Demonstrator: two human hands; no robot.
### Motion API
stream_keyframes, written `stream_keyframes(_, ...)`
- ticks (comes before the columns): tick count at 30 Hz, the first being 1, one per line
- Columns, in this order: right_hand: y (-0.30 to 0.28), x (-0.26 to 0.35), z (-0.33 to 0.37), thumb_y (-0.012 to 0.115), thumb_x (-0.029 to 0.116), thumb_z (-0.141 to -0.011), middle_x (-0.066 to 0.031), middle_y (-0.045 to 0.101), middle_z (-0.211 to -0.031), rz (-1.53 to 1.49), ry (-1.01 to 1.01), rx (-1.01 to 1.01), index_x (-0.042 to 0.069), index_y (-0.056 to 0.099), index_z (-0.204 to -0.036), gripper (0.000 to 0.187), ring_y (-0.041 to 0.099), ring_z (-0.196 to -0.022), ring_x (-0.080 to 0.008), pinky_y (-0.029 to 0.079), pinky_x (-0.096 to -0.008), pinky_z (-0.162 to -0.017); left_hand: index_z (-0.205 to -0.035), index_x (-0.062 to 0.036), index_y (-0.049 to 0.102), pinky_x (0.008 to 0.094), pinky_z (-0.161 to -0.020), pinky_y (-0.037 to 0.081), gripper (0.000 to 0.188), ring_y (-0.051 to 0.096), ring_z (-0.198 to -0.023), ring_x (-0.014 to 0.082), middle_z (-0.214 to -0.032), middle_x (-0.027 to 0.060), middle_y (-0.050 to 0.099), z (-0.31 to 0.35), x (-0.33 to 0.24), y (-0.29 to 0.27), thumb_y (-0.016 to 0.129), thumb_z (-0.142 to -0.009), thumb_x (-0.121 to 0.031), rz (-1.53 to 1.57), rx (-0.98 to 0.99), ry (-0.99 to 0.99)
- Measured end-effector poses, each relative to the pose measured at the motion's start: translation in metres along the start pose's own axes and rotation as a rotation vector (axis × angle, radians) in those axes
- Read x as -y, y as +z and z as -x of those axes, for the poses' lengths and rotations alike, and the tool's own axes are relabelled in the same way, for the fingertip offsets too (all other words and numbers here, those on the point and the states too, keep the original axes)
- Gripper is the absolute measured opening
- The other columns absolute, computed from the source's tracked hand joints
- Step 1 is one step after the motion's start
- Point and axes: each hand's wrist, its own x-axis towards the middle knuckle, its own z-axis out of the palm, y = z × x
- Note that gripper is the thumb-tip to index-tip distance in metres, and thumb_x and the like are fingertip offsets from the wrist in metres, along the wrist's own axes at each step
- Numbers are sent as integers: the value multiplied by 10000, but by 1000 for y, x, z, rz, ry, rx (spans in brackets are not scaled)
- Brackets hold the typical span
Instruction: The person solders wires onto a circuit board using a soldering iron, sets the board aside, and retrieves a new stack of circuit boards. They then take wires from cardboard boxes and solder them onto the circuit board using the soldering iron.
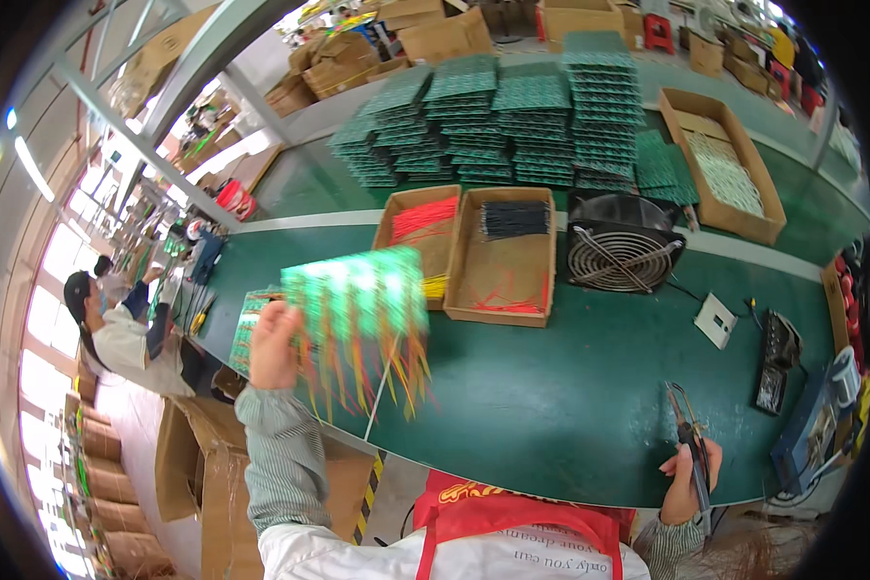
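My left hand (pixel 275 346) grips a green circuit board panel (pixel 358 290) by its left edge, raised over the table's left part. Rows of red and yellow wires (pixel 396 372) dangle from the panel, blurred by motion. Partly hidden behind this hand, another green board (pixel 246 333) lies at the table edge. At the right front, my right hand (pixel 692 474) is closed round a soldering iron (pixel 691 435), its tip pointing up and away from me. A bent wire-like piece shows beside the tip.
Cardboard trays hold red wires (pixel 425 218) and black wires (pixel 514 220). A black fan (pixel 621 253) stands beside them, with tall stacks of green boards (pixel 522 116) behind. To the right are a white plate (pixel 715 321), a black holder (pixel 775 362) and a blue box (pixel 804 435). A co-worker (pixel 130 338) sits at left.
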Motion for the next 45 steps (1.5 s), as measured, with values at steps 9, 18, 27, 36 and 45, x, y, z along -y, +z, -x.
stream_keyframes(9, -2, -6, -2, 532, 174, -936, -67, 588, -828, 125, -26, 22, 0, 475, -1106, 250, 538, -564, -100, 396, -222, -510, -980, -25, 558, 269, -479, 426, 298, 522, -611, 114, -779, 22, 557, -17, 53, -177, 621, -896, -304, -89, -641, -86)
stream_keyframes(18, 2, -8, -5, 573, 165, -904, -120, 590, -904, 131, 55, -1, -17, 474, -1115, 295, 547, -619, -122, 421, -245, -555, -1012, 25, 581, 281, -638, 451, 349, 533, -716, 149, -875, 77, 561, -28, 73, -221, 674, -842, -265, -903, -962, 276)
stream_keyframes(27, 16, -9, -11, 663, 174, -870, -126, 593, -626, 195, -317, -158, -61, 516, -1033, 322, 545, -504, -181, 433, -281, -465, -1256, -35, 437, 288, -750, 485, 462, 597, -886, 176, -1049, 90, 574, -183, 2, -31, 632, -869, -197, -381, -200, 104)
stream_keyframes(36, 15, 41, -17, 634, 328, -831, -152, 553, -1064, 526, 72, 75, 12, 527, -1190, 490, 552, -882, -244, 440, -379, -781, -1365, -63, 319, 456, -854, 462, 691, 508, -1013, 281, -1288, 137, 412, -319, 9, 46, 677, -841, -335, -34, -144, -181)
stream_keyframes(45, -7, -45, 9, 534, 112, -936, -173, 651, -1043, 1058, -478, 1, 14, 616, -1125, 229, 615, -990, -292, 520, -405, -871, -1455, -20, 189, 617, -905, 400, 984, 307, -1288, 484, -1496, 187, 204, -388, 38, 106, 675, -769, -532, 42, -239, -384)
